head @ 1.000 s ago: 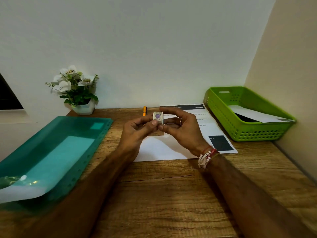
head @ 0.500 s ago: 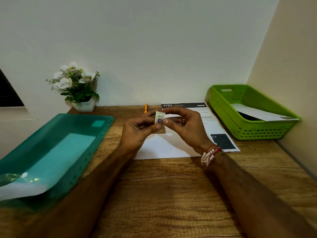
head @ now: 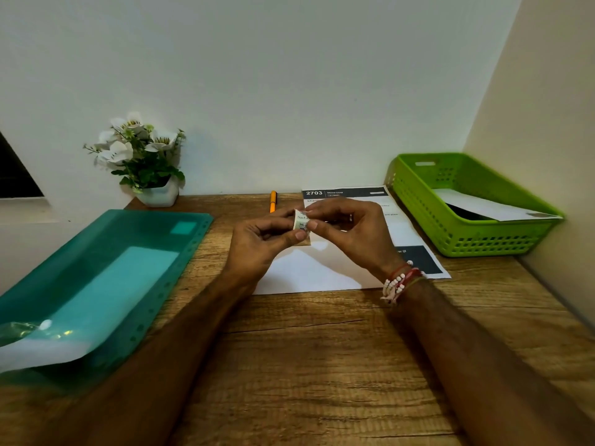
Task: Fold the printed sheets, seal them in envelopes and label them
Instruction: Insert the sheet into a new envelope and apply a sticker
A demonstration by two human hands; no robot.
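On the left of the wooden counter lies a teal plastic folder with a white sheet inside. Over the middle, the left hand and right hand both pinch a small printed label above the flat printed sheet. At the right, a green basket holds a white envelope that leans on its rim.
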